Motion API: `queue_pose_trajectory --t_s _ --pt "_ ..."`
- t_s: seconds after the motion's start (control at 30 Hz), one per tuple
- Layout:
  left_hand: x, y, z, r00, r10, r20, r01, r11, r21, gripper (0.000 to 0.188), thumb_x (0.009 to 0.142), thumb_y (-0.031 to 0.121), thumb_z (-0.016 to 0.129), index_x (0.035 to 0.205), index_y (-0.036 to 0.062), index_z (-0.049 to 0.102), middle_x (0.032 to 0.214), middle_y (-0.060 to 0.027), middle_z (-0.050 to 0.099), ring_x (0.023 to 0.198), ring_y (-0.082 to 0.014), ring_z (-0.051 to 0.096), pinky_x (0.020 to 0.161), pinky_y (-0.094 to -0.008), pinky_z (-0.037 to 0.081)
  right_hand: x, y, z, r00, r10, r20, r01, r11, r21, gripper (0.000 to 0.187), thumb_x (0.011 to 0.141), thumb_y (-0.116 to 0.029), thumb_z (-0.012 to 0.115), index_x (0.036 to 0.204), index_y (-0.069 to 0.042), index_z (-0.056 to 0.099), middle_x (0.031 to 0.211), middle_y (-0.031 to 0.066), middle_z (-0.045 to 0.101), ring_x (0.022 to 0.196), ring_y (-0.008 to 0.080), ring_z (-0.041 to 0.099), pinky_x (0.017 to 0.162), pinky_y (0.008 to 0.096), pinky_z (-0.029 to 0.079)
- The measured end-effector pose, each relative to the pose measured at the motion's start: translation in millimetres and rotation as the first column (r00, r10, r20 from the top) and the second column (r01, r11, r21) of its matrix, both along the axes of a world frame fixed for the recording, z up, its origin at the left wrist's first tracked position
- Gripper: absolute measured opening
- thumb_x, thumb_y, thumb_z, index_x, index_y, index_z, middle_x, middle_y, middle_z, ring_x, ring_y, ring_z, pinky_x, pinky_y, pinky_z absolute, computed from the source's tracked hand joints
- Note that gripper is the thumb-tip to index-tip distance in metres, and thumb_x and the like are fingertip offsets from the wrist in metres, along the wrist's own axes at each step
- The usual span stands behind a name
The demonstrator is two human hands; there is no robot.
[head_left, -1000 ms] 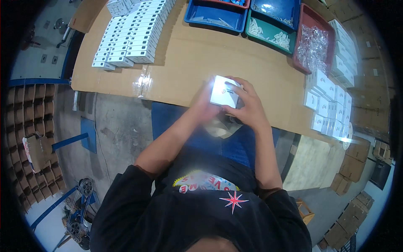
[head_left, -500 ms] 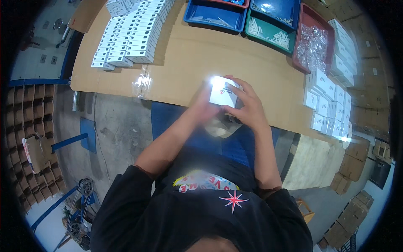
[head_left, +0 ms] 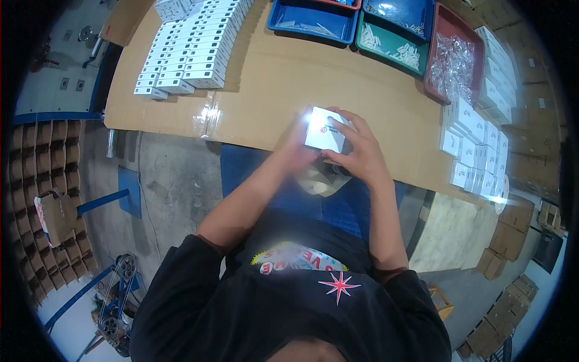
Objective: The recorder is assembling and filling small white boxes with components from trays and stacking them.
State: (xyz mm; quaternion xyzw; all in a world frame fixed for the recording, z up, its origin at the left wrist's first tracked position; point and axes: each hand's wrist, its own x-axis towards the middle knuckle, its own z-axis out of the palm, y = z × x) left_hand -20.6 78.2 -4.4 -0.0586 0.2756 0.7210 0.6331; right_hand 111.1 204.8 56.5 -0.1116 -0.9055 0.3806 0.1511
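A small white box [head_left: 321,134] with a printed top face is held between my two hands, just above the near edge of the table. My right hand [head_left: 360,146] grips its right side, fingers curled over the far edge and thumb at the near corner. On the other side, my left hand [head_left: 297,145] closes round the left edge, partly blurred and washed out by glare. Below the box, near my lap, a pale crumpled-looking thing [head_left: 322,183] shows; I cannot make out its kind.
Rows of stacked white boxes [head_left: 202,60] stand at the far left of the cardboard-covered table [head_left: 265,90]. At the back are a blue tray [head_left: 289,35], a green tray [head_left: 386,53] of white plugs and a red tray [head_left: 429,84] of clear bags. More white boxes [head_left: 476,142] are piled at the right.
The whole view has shifted slightly, so things sit a little further right. Both hands keep the white box in much the same grip.
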Motion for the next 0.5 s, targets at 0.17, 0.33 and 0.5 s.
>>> queue_pose_trajectory --t_s 0.17,0.33,0.5 --pt "1.1 -1.9 5.7 0.998 0.023 -0.057 -0.018 0.996 0.085 0.067 0.108 0.061 0.03 0.149 0.0111 0.048 0.138 -0.0107 0.059 0.124 -0.0295 0.06 0.102 -0.0475 0.053 -0.4 -5.9 2.8 0.999 -0.033 0.023 0.034 0.999 -0.026 0.061 0.071 -0.018 0.087 0.129 -0.012 0.069 0.144 0.0089 0.057 0.129 0.0302 0.057 0.101 0.0393 0.053" --pt "0.2 -1.2 10.2 0.998 0.011 -0.064 -0.008 0.998 0.061 0.069 0.107 0.062 0.029 0.153 0.0125 0.044 0.14 -0.0105 0.057 0.126 -0.0287 0.059 0.104 -0.0476 0.051 -1.2 -3.9 -4.9 0.998 -0.04 0.039 0.042 0.999 -0.035 0.063 0.071 -0.021 0.088 0.132 -0.016 0.069 0.144 0.0075 0.057 0.128 0.0291 0.057 0.099 0.0384 0.053" --pt "4.1 -5.7 15.3 0.988 0.014 -0.152 0.0 0.996 0.093 0.065 0.108 0.056 0.037 0.157 0.0132 0.038 0.144 -0.0115 0.054 0.127 -0.0281 0.058 0.106 -0.0456 0.051 0.6 -7.1 -1.1 0.997 -0.054 0.063 0.055 0.998 -0.005 0.065 0.071 -0.022 0.088 0.133 -0.02 0.07 0.144 0.0071 0.057 0.129 0.0278 0.057 0.1 0.0383 0.053"
